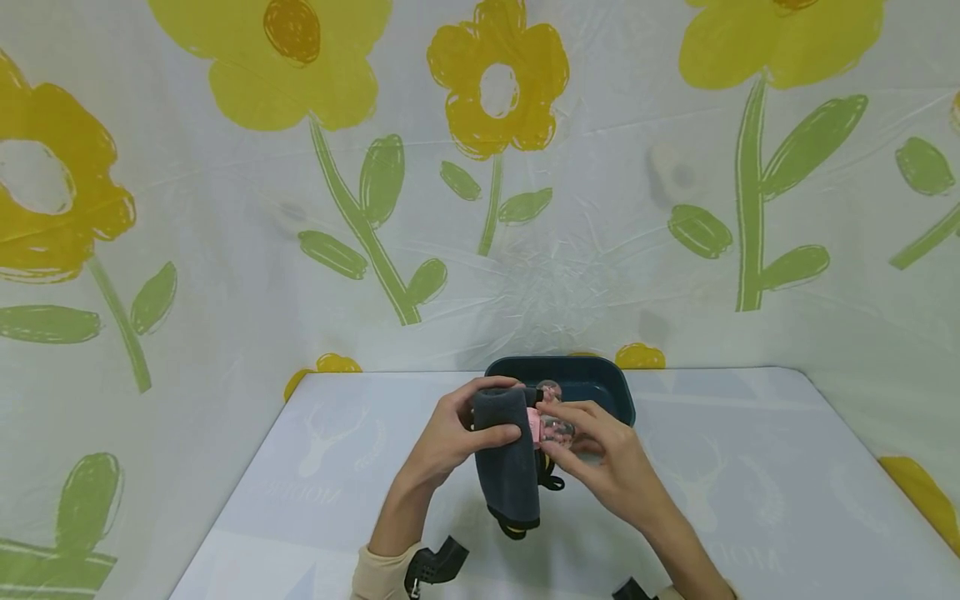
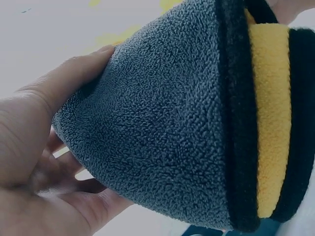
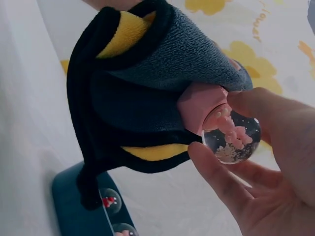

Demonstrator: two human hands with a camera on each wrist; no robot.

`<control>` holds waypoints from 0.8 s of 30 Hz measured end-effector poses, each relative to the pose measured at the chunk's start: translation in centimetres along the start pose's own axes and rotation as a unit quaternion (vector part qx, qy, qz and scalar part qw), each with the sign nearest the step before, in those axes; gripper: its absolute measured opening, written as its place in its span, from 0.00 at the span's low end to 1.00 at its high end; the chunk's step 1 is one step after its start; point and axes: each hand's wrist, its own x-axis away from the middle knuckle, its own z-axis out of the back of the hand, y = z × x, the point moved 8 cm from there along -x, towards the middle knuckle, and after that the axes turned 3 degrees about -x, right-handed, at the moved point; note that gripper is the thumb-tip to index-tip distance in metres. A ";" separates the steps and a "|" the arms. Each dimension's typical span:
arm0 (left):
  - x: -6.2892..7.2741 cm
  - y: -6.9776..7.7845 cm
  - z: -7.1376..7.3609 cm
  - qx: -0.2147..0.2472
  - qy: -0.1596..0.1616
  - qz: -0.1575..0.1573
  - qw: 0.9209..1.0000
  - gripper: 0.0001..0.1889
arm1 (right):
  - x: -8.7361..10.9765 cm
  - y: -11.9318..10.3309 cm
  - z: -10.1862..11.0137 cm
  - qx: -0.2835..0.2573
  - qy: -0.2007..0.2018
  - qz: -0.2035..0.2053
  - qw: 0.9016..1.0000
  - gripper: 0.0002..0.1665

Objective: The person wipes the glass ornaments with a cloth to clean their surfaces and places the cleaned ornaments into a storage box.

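Note:
A folded plush towel [image 1: 504, 467], grey outside with yellow layers and black edging, is held up in my left hand [image 1: 448, 433]. The left wrist view shows the thumb and fingers of that hand on either side of the towel [image 2: 162, 113]. My right hand [image 1: 611, 454] holds a small snow globe [image 3: 235, 135] between thumb and fingers around its clear ball, which has a pink figure and white flecks inside. Its faceted pink base [image 3: 201, 105] lies against the towel's fold, partly covered by the cloth.
A dark teal bin [image 1: 618, 392] stands at the table's back edge, just behind the hands. Inside it are more snow globes, one with a red figure [image 3: 110, 200]. The white table [image 1: 360, 475] meets a flower-printed curtain [image 1: 585, 208] at the back.

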 end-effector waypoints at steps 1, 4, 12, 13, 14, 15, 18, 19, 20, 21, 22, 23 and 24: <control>0.0 0.0 0.0 -0.001 0.001 0.001 1.000 0.28 | 0.0 0.1 0.1 -0.001 0.002 -0.007 1.000 0.30; 0.0 -0.1 0.0 -0.005 0.003 0.005 1.000 0.28 | 0.0 0.6 0.2 -0.002 0.011 -0.037 0.999 0.31; -0.1 -0.2 0.1 -0.020 0.009 0.004 1.000 0.29 | 0.2 1.6 0.4 -0.014 0.014 -0.101 0.995 0.29; -0.1 -0.2 0.1 -0.021 0.010 0.003 1.000 0.29 | 0.2 1.6 0.4 -0.015 0.015 -0.103 0.994 0.29; -0.1 -0.2 0.1 -0.022 0.010 0.002 1.000 0.29 | 0.2 1.6 0.5 -0.017 0.015 -0.105 0.994 0.29; -0.1 -0.2 0.1 -0.024 0.011 0.001 1.000 0.29 | 0.2 1.6 0.5 -0.017 0.017 -0.107 0.994 0.28; -0.1 -0.1 0.2 -0.034 0.014 -0.001 0.999 0.29 | 0.2 1.7 0.5 -0.013 0.022 -0.114 0.993 0.27; -0.1 -0.1 0.2 -0.037 0.014 -0.003 0.999 0.29 | 0.2 1.7 0.5 -0.012 0.024 -0.121 0.992 0.26; -0.1 0.0 0.1 -0.041 0.014 -0.005 0.999 0.29 | 0.2 1.8 0.5 -0.014 0.024 -0.128 0.991 0.26; -0.1 0.0 0.1 -0.045 0.013 -0.007 0.999 0.29 | 0.2 1.9 0.4 -0.016 0.025 -0.138 0.990 0.26; -0.1 0.0 0.0 -0.049 0.013 -0.008 0.999 0.29 | 0.3 2.0 0.4 -0.019 0.026 -0.150 0.988 0.26; -0.1 0.1 0.0 -0.051 0.011 -0.011 0.999 0.29 | 0.3 2.2 0.3 -0.023 0.026 -0.163 0.986 0.25; -0.1 0.1 -0.1 -0.054 0.009 -0.013 0.998 0.29 | 0.4 2.3 0.3 -0.029 0.026 -0.177 0.984 0.25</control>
